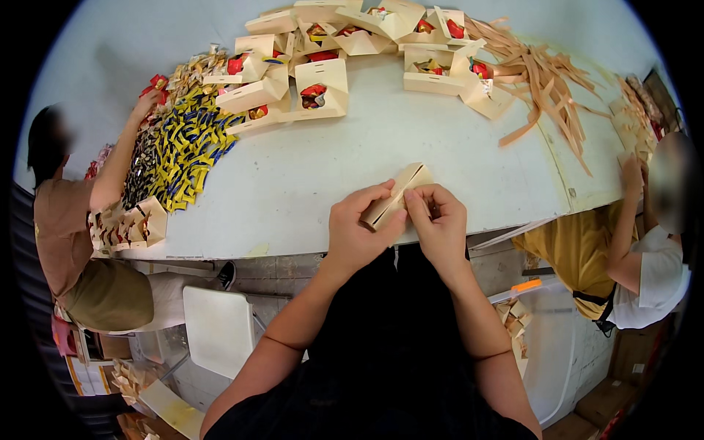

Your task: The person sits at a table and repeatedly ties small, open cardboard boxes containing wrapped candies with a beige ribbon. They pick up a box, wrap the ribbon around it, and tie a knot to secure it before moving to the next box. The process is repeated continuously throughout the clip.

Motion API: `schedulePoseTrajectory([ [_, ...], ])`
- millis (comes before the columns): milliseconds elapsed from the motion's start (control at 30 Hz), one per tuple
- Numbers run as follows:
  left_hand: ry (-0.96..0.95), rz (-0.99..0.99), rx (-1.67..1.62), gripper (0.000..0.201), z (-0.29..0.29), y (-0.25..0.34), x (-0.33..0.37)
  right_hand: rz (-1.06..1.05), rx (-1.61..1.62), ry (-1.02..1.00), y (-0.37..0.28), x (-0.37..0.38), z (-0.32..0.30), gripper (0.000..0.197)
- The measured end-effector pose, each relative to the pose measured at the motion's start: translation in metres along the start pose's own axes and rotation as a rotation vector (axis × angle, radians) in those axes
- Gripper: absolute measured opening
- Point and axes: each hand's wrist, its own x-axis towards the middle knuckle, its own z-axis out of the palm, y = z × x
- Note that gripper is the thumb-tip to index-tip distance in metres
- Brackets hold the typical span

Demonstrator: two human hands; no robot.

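Note:
A small cream cardboard box (412, 176) is held between my two hands over the table's front edge. Its two top edges lie close together, with a narrow dark gap between them. My left hand (358, 226) grips the box's left side and near end, its fingers closed around it. From the other side, my right hand (442, 218) pinches the top edge with thumb and fingers. Whatever is inside the box is hidden. Farther back on the white table (293, 183) stand several open cream boxes (323, 84) with red and gold wrapped pieces inside.
Yellow-and-blue wrapped sweets (187, 143) are heaped at left, where one person (70, 227) reaches over the pile. Tan ribbon strips (546, 77) spread at the back right. Another person (645, 257) works at right. A white stool (218, 328) and a plastic bin (554, 345) stand below.

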Motion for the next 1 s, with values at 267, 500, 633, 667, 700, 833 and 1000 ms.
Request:
schedulePoseTrajectory([
  [267,-0.197,-0.028,0.038,0.011,-0.010,-0.007,0.029,-0.069,-0.359,-0.031,-0.034,0.003,-0.005,0.028],
  [500,-0.097,-0.357,-0.421,0.019,-0.013,-0.011,0.029,-0.032,-0.671,-0.106,-0.060,0.019,-0.004,0.045],
  [633,0.141,-0.428,-0.630,0.020,-0.054,-0.019,0.031,-0.015,-0.667,-0.110,-0.057,0.026,-0.010,0.036],
  [667,0.224,-0.395,-0.603,0.019,-0.067,-0.026,0.032,-0.001,-0.643,-0.099,-0.055,0.025,-0.011,0.035],
  [700,0.313,-0.363,-0.567,0.018,-0.080,-0.030,0.031,0.015,-0.612,-0.096,-0.052,0.023,-0.010,0.034],
  [833,0.661,-0.080,-0.035,0.014,-0.086,-0.037,0.015,0.020,-0.460,-0.090,-0.038,0.021,-0.008,0.029],
  [1000,0.043,-0.054,0.254,0.030,-0.043,0.004,-0.023,-0.026,-0.367,-0.082,-0.021,0.020,-0.006,0.029],
])
